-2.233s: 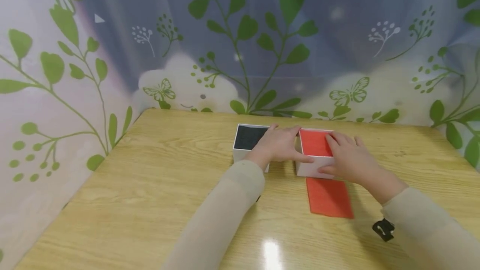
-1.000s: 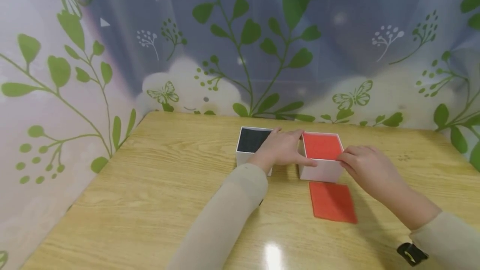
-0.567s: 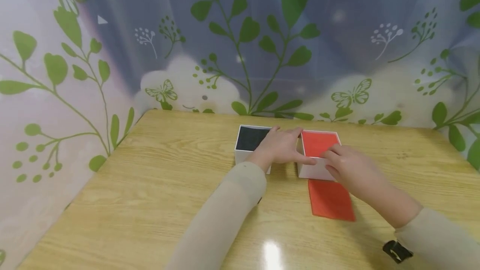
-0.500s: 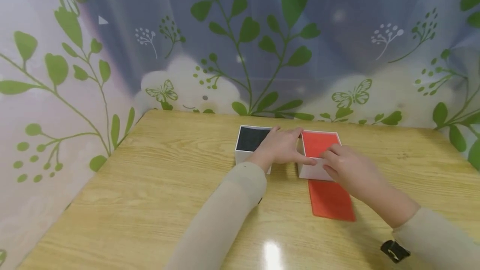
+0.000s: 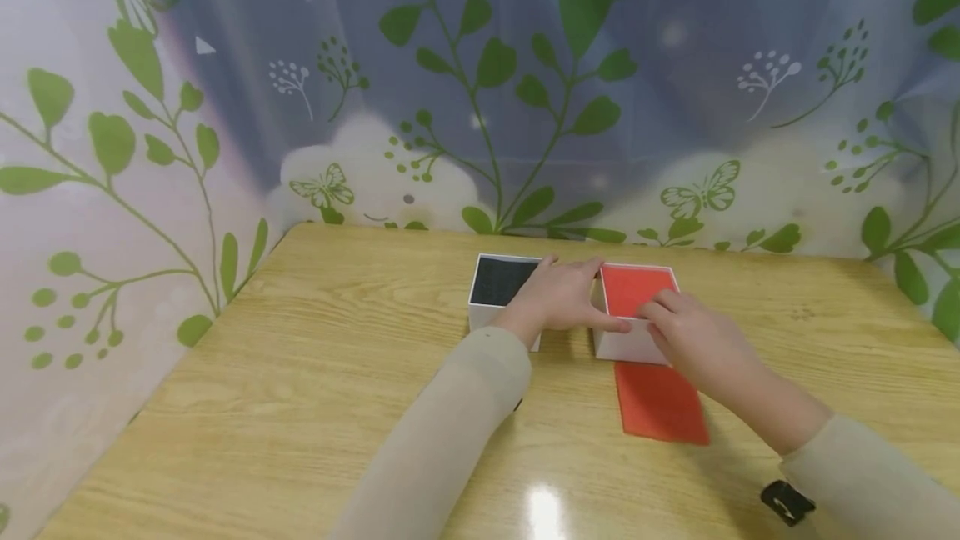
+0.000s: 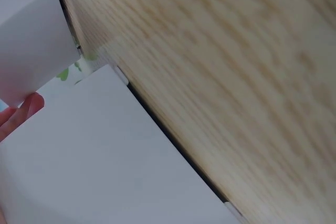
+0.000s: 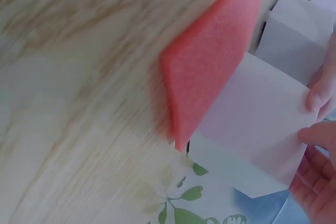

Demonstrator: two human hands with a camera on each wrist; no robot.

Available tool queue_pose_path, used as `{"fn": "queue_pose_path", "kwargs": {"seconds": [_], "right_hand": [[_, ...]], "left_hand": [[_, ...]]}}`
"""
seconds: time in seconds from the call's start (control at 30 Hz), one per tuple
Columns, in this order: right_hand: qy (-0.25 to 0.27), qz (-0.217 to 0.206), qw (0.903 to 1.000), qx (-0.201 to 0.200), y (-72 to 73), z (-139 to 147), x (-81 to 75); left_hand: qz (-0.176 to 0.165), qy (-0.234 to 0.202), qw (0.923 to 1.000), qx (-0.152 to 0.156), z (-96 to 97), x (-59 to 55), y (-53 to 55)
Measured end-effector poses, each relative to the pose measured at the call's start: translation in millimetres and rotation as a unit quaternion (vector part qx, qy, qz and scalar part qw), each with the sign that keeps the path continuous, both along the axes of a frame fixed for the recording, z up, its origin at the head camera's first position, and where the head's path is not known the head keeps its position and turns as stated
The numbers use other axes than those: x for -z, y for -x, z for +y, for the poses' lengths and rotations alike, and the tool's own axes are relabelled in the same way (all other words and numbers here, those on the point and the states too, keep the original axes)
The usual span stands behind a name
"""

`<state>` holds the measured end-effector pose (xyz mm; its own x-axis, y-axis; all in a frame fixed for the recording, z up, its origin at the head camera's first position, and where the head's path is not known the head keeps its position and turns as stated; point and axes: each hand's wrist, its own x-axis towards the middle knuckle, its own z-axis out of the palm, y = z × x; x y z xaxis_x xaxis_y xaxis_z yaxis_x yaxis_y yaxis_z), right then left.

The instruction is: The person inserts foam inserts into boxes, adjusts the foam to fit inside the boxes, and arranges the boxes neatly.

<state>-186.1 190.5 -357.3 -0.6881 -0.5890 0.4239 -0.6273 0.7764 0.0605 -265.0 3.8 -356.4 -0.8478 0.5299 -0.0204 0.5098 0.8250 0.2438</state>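
My left hand (image 5: pixel 562 294) holds the left side of a white box (image 5: pixel 633 340), thumb on its front wall and a fingertip at the far left corner. My right hand (image 5: pixel 693 336) pinches the front rim of the same box; in the right wrist view its thumb (image 7: pixel 317 134) lies on the outer wall and the fingers curl past the rim. Red cloth (image 5: pixel 637 286) fills the box nearly to the top. A second red cloth (image 5: pixel 663 407), square and flat, lies on the table just in front of it.
Left of the held box stands another white box (image 5: pixel 483 319) with dark cloth (image 5: pixel 502 277) inside, partly covered by my left hand. Both sit on a wood-grain table (image 5: pixel 300 373). A leaf-patterned curtain (image 5: pixel 517 65) hangs behind the table's far edge.
My right hand has gone from over the box's right side out to its right front corner, then back left onto the front rim. My left hand has kept its place.
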Motion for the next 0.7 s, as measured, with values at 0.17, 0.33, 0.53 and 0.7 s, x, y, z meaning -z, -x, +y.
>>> {"fn": "queue_pose_path", "kwargs": {"seconds": [0.17, 0.33, 0.53, 0.7], "right_hand": [[-0.021, 0.013, 0.9997, -0.008, -2.1, 6.6, -1.0], [-0.039, 0.024, 0.9989, -0.010, -3.0, 9.5, -3.4], [-0.003, 0.012, 0.9993, -0.036, -5.6, 14.4, -1.1], [0.010, 0.004, 0.9992, -0.038, -13.3, 23.1, 1.7]], "left_hand": [[0.002, -0.002, 1.0000, 0.001, 2.8, -0.1, -0.1], [0.004, 0.006, 1.0000, -0.005, 4.4, -1.0, 0.5], [-0.001, 0.008, 0.9999, -0.006, 3.2, -0.9, -0.2], [-0.002, 0.011, 0.9999, -0.008, 1.2, -1.2, -0.1]]}}
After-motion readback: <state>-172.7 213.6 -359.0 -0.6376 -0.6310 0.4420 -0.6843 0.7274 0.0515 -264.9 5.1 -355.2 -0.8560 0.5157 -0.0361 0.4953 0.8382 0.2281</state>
